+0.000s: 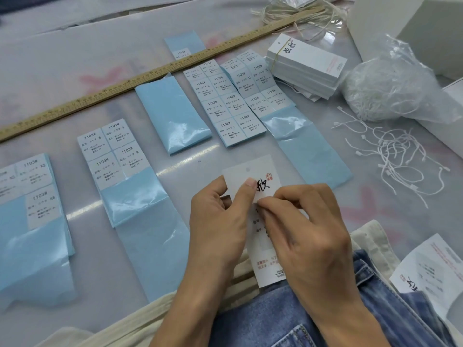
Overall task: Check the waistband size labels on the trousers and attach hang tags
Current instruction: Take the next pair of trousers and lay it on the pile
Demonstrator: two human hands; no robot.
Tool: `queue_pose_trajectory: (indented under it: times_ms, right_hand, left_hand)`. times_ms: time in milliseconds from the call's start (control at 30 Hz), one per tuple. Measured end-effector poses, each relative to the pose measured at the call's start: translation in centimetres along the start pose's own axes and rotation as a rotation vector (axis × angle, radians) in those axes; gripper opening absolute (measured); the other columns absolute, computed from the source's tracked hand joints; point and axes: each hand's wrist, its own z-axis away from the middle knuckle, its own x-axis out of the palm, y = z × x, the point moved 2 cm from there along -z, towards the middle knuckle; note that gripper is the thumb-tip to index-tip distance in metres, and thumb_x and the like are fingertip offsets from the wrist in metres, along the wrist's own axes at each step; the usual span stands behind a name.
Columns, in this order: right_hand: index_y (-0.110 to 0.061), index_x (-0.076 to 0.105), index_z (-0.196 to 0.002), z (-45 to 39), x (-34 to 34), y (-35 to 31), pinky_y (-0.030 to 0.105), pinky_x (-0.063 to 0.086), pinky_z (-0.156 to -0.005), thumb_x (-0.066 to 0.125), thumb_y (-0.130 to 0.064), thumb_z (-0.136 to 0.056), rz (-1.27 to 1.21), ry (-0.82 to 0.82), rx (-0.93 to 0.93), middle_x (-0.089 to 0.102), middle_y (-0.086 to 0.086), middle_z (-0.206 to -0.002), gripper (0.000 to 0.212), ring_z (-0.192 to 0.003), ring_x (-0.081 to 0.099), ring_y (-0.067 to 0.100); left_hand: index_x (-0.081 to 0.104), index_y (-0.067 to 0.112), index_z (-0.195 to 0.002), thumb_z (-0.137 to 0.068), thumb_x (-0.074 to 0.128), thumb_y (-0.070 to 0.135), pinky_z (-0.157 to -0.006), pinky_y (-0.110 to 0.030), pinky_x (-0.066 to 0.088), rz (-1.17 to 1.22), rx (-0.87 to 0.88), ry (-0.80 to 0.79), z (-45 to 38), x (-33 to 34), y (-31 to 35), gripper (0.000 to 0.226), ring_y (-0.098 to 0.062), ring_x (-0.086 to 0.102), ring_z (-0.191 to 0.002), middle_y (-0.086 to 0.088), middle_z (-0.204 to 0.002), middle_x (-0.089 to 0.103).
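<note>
Hang tag [260, 171]: white, held between both hands above jeans [275, 319]. Left hand [218, 221]: grips tag's left edge, thumb on its face. Right hand [308, 226]: fingertips pinch at tag's middle; what they hold cannot be told. Sticker sheets [112, 149]: left of and beyond hands. Tag stack [308, 61]: far beyond right hand. Strings [400, 159]: right of hands, near bag [390, 86]. Ruler [150, 73]: beyond sheets

Garment finishing workshop: counter [75, 71] with size-sticker sheets [114, 152], stacked hang tags [308, 63], tag strings [398, 156], wooden ruler [140, 77].
</note>
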Motion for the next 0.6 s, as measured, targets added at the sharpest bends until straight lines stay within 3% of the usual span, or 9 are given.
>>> queue_pose_trajectory:
  times_ms: [100, 167, 333, 600]
  right_hand:
    - [-0.004, 0.075, -0.096, -0.16, -0.06, -0.16, 0.037, 0.053, -0.082, 0.065, -0.012, -0.1, -0.012, 0.02, -0.027, 0.065, 0.005, -0.098, 0.013, -0.093, 0.055, 0.024]
    - [-0.003, 0.074, -0.096, -0.24, -0.11, -0.26, 0.035, 0.052, -0.085, 0.064, -0.012, -0.101, -0.022, 0.03, -0.042, 0.066, 0.005, -0.099, 0.015, -0.093, 0.055, 0.023]
    - [-0.002, 0.075, -0.093, -0.14, -0.26, -0.35, 0.032, 0.051, -0.085, 0.066, -0.01, -0.099, -0.028, 0.063, -0.072, 0.067, 0.007, -0.095, 0.014, -0.092, 0.056, 0.022]
    - [-0.001, 0.076, -0.094, 0.09, -0.42, -0.41, 0.037, 0.053, -0.081, 0.065, -0.011, -0.1, -0.069, 0.068, -0.102, 0.069, 0.008, -0.096, 0.016, -0.092, 0.057, 0.023]
  left_hand:
    - [0.076, 0.029, -0.091, -0.097, 0.069, 0.028, -0.067, -0.04, 0.063, -0.085, 0.041, 0.046, -0.13, -0.15, -0.01, 0.009, -0.023, 0.074, -0.071, -0.004, -0.077, 0.077]
    - [0.074, 0.028, -0.091, -0.096, 0.07, 0.03, -0.069, -0.047, 0.062, -0.1, 0.04, 0.061, -0.16, -0.27, -0.05, 0.007, -0.032, 0.074, -0.076, -0.007, -0.076, 0.076]
    - [0.077, 0.021, -0.09, -0.096, 0.069, 0.026, -0.057, -0.027, 0.056, -0.057, -0.013, 0.025, -0.29, -0.57, -0.04, 0.011, -0.022, 0.076, -0.073, -0.002, -0.079, 0.079]
    - [0.077, 0.008, -0.097, -0.092, 0.07, 0.021, -0.054, -0.027, 0.055, 0.117, -0.152, -0.055, -0.47, -0.96, 0.32, 0.015, -0.019, 0.074, -0.07, -0.01, -0.088, 0.079]
